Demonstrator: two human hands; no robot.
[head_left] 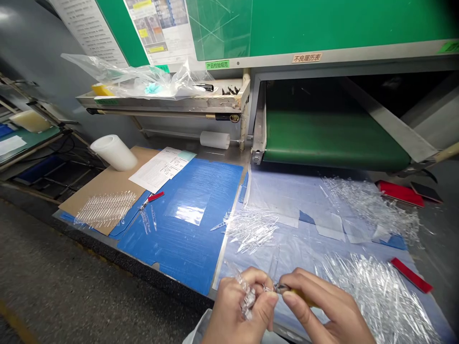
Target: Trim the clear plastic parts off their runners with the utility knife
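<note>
My left hand (238, 313) is closed around several small clear plastic parts (248, 302), with one thin piece pinched at the fingertips. In my right hand (322, 306) is a pair of nippers with metal jaws (281, 287) and a yellow handle, mostly hidden by the fingers. The jaws meet the clear piece at the left fingertips. Just beyond both hands lies a small heap of slender clear plastic parts (253, 229). A larger heap of similar clear parts (380, 296) spreads to the right of my right hand.
Another clear heap (373, 200) lies below the green conveyor belt (333, 138). On the left are a blue mat (179, 248), neatly rowed clear parts (105, 209) on cardboard (81, 193), a white roll (114, 152) and a paper sheet (161, 169). Red strips (411, 275) lie at right.
</note>
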